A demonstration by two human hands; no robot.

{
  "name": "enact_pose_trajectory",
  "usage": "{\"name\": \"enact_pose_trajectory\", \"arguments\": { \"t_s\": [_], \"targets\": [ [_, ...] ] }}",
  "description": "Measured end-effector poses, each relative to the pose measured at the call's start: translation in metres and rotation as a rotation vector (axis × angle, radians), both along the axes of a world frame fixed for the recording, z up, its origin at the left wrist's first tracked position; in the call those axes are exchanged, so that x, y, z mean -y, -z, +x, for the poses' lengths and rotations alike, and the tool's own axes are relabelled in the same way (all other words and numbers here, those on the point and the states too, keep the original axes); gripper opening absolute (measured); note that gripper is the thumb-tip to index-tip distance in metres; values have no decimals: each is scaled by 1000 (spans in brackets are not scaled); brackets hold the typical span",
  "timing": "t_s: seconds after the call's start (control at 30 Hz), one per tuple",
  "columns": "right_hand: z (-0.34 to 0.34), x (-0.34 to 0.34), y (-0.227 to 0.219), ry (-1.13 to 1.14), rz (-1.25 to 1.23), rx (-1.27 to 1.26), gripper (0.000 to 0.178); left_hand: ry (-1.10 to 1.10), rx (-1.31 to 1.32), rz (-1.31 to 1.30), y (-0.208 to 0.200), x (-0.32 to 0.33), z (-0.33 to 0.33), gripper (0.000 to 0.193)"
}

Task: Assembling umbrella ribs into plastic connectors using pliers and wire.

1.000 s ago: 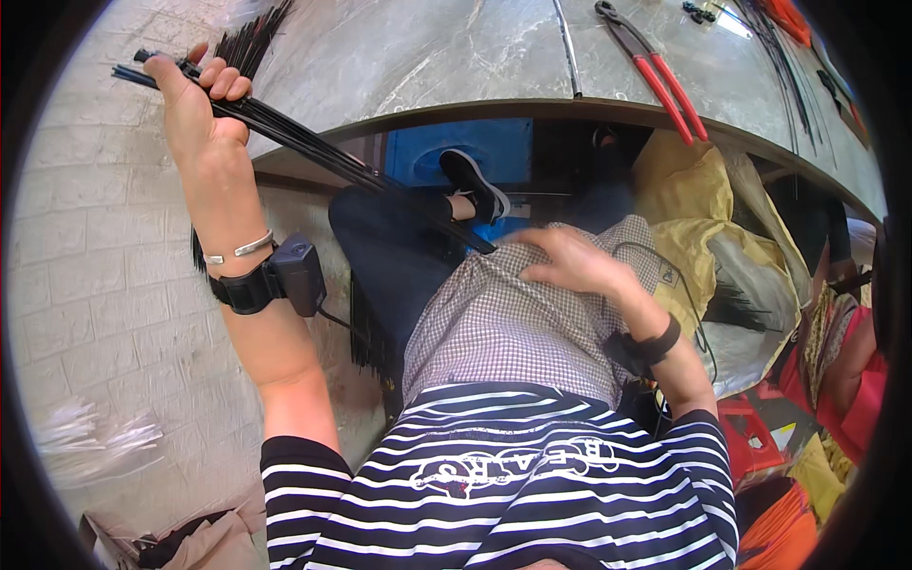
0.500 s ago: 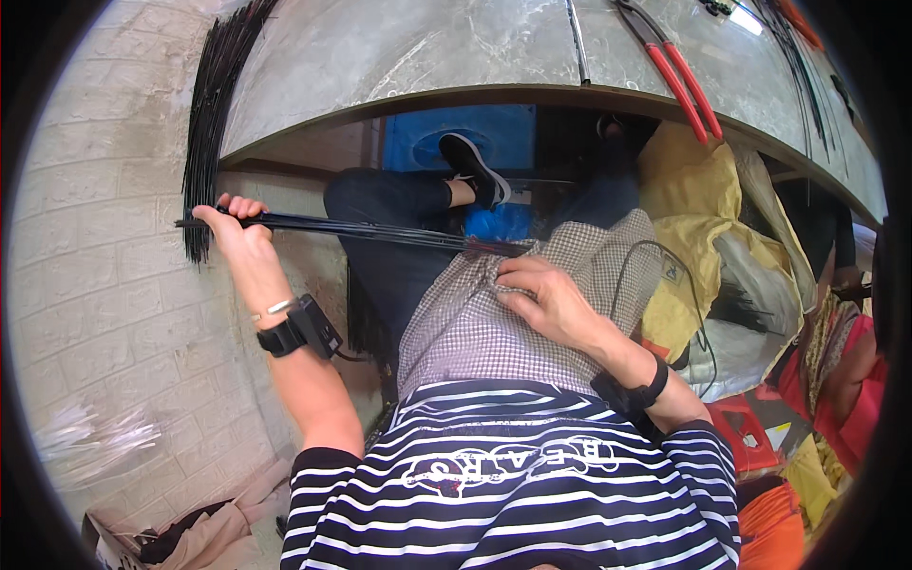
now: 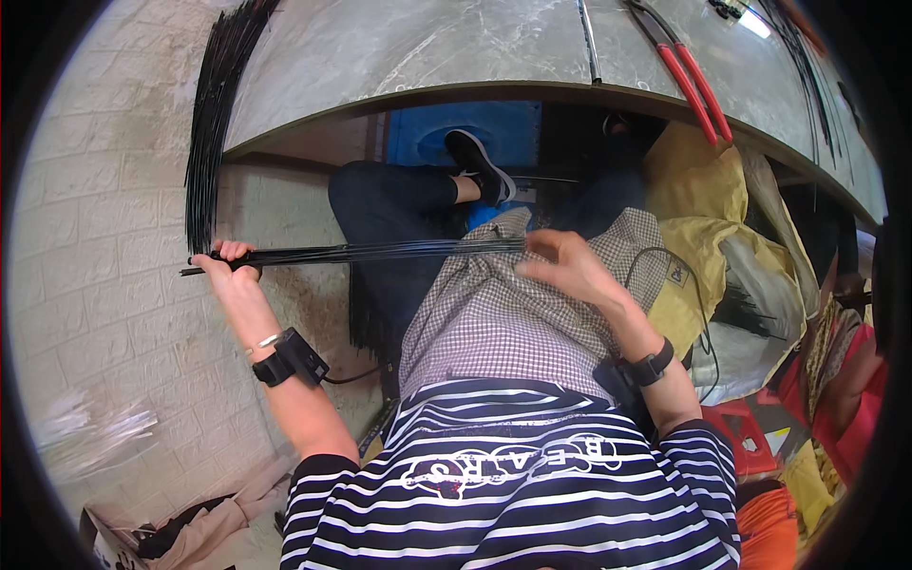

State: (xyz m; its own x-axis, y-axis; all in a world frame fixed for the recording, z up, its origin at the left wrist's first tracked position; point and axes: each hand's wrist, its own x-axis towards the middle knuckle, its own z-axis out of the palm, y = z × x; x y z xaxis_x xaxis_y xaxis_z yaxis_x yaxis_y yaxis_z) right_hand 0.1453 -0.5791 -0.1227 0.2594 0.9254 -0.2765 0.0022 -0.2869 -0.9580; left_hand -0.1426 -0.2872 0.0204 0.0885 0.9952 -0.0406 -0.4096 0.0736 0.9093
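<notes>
A bundle of thin black rods [image 3: 380,252] lies level across my lap. At its left end my left hand [image 3: 231,261] is closed around it, and short ends stick out past the thumb. My right hand [image 3: 567,269] is at the other end, thumb and fingers apart, with the rod tips against or just beside the fingers. I cannot tell whether they touch. Under the bundle a checked cloth [image 3: 503,332] covers my lap, its upper edge bunched near the right hand.
Ahead is a grey marble-patterned table [image 3: 427,47] with red-handled pliers [image 3: 692,85] at its edge. More long black rods [image 3: 223,123] hang over its left corner. A yellow sack [image 3: 698,190] stands at the right, beside a cable [image 3: 705,323]. A brick-patterned wall [image 3: 104,285] is at the left.
The left end of the bundle has dropped slightly, so it lies more level. My right hand has moved up and right, its fingers off the cloth and at the rod tips.
</notes>
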Motion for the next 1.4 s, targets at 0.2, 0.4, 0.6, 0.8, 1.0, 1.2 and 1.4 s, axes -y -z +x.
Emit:
{"name": "enact_pose_trajectory", "arguments": {
  "t_s": [0.2, 0.4, 0.6, 0.8, 1.0, 1.2, 1.4],
  "targets": [
    [-10, -5, 2, -270, 138, -10, 61, -51, 184, -109, -7, 12, 49, 46],
    [23, -1, -83, -136, 134, 448, 17, -76, 291, -37, -40, -4, 130, 61],
    [32, -55, -172, 285, 617, 523, 16, 527, 60, 278, -29, 57, 209, 82],
    [28, -110, -190, 375, 793, 569, 29, 546, -112, 391, -15, 77, 232, 95],
    [34, -121, -181, 334, 777, 763, 34, 567, -19, 428, 6, 70, 235, 92],
    [34, -123, -178, 363, 812, 1038, 31, 429, -46, 484, 4, 73, 238, 89],
    [30, -121, -178, 358, 845, 1048, 31, 507, 16, 511, 7, 71, 228, 83]
  ]
}}
